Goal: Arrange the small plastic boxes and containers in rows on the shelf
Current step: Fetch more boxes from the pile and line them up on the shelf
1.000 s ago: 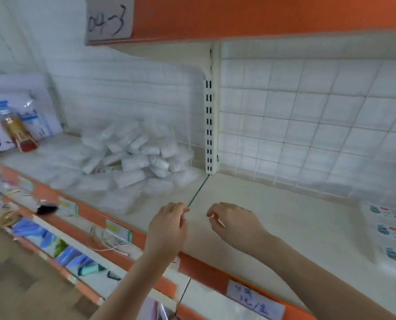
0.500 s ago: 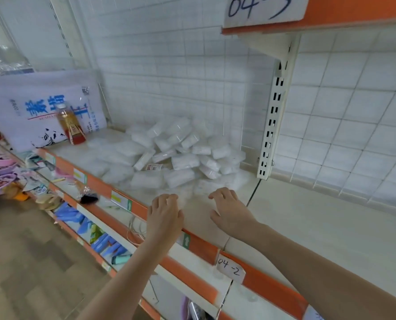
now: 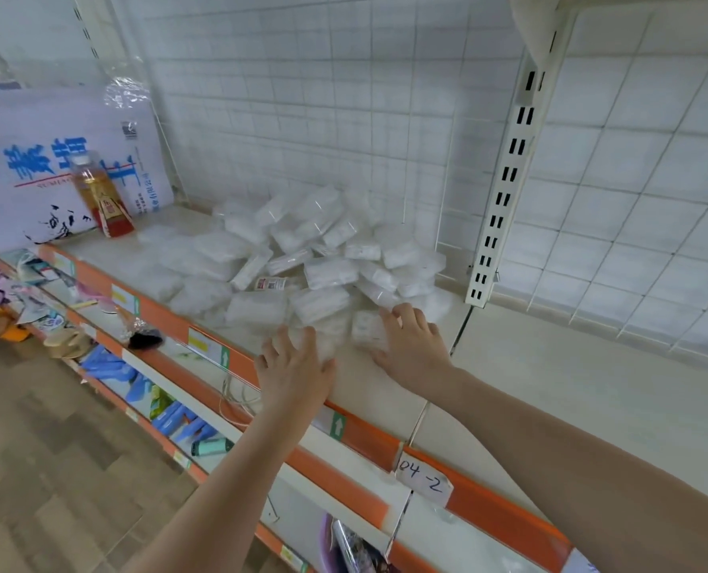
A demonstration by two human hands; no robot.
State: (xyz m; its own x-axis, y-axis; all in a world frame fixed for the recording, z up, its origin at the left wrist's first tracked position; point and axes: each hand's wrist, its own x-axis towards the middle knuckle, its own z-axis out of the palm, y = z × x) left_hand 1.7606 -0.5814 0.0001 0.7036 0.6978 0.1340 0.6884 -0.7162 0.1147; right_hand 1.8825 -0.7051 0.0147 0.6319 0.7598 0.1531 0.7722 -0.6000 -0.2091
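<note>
A loose pile of small clear plastic boxes [image 3: 302,258] lies on the cream shelf [image 3: 550,390], heaped against the wire-grid back wall. My left hand [image 3: 292,372] reaches over the shelf's front edge with fingers spread, its fingertips at the near edge of the pile. My right hand [image 3: 412,345] lies with straight fingers on one small box [image 3: 367,326] at the pile's right front corner. Neither hand has lifted anything.
A tea bottle [image 3: 102,196] and a large white printed bag [image 3: 55,159] stand at the shelf's left end. A slotted upright [image 3: 505,192] divides the shelf; bare shelf extends to its right. An orange price rail [image 3: 344,432] runs along the front, with stocked lower shelves below.
The view has swung left towards the pile. Both hands have moved forward from the shelf's front edge and uncurled; the right now rests on a box at the pile's edge.
</note>
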